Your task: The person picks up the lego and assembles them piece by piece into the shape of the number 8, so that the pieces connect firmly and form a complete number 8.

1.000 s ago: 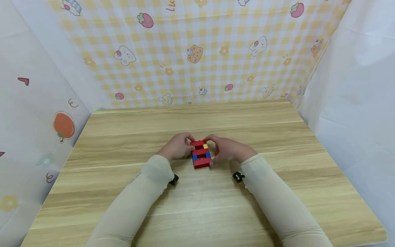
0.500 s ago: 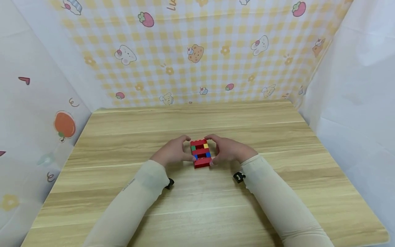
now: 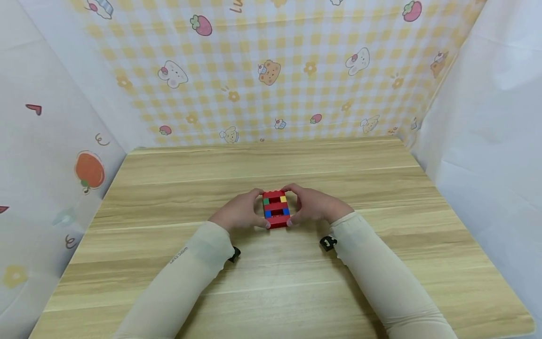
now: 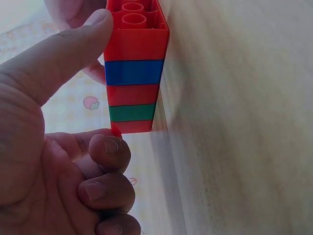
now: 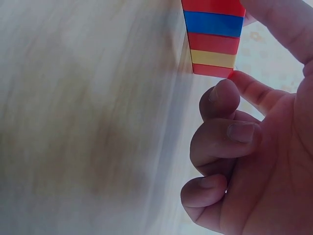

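Observation:
A toy brick block (image 3: 277, 206) lies on its side on the wooden table, between both hands. Its long red bricks alternate with small ones: a green brick (image 4: 132, 112) and a blue one (image 4: 134, 72) on the left, a yellow brick (image 5: 212, 58) and another blue one (image 5: 213, 24) on the right. Two gaps show between them. My left hand (image 3: 242, 211) pinches the left side lengthwise, thumb at the near end and index finger at the far end. My right hand (image 3: 312, 205) grips the right side in the same way. Hollow tubes face the left wrist camera at the near end.
The light wooden table (image 3: 271, 292) runs to a checkered cloth backdrop (image 3: 292, 89) with cartoon prints. White cloth hangs at left and right. Black wrist cameras (image 3: 328, 243) sit under the pale sleeves.
The left hand loosened from around the green brick, drew back to the left, then took the block's two ends. The block shifted very slightly away; the right hand stayed almost still.

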Action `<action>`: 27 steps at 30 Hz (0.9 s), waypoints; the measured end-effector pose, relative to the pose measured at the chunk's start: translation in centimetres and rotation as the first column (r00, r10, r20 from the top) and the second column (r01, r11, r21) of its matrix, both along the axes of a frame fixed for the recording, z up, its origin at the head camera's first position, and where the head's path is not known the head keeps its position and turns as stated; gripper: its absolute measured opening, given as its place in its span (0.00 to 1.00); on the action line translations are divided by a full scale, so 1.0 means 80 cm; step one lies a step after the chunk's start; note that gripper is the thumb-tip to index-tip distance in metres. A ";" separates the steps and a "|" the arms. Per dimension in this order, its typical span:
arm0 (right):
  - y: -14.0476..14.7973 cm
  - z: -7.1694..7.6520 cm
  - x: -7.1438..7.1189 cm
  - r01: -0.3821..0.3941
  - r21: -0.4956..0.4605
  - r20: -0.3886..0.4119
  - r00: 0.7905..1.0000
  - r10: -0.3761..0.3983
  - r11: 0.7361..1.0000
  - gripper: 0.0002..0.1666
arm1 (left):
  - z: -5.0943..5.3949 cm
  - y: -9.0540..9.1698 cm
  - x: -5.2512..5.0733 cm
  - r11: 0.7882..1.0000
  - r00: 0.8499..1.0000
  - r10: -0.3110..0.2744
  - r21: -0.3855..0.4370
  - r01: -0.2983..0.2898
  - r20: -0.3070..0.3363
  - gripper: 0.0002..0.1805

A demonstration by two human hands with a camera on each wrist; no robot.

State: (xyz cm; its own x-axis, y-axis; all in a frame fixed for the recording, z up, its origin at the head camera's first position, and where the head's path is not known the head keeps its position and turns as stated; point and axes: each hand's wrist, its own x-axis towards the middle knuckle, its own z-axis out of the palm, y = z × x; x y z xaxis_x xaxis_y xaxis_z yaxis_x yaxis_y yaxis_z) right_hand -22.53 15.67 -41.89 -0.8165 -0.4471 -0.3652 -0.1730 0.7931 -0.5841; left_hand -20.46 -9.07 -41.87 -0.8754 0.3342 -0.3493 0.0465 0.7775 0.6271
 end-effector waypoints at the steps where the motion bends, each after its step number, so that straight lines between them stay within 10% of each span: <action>1: 0.000 0.000 0.000 0.002 0.000 -0.002 1.000 -0.002 1.000 0.55 | 0.000 0.000 -0.001 1.000 1.000 -0.001 0.000 0.001 -0.002 0.53; 27: -0.003 -0.001 -0.028 0.060 -0.068 0.020 0.998 -0.059 0.996 0.54 | -0.001 -0.006 -0.041 1.000 0.999 0.020 0.017 -0.021 0.040 0.50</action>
State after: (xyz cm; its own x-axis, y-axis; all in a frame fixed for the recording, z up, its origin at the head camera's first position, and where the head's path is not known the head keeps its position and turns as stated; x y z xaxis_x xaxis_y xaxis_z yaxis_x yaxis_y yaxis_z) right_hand -24.78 15.44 -42.00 -0.8363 -0.4221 -0.3500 -0.1156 0.7598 -0.6398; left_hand -23.72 -9.55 -41.98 -0.8678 0.3227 -0.3777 0.0057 0.7667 0.6420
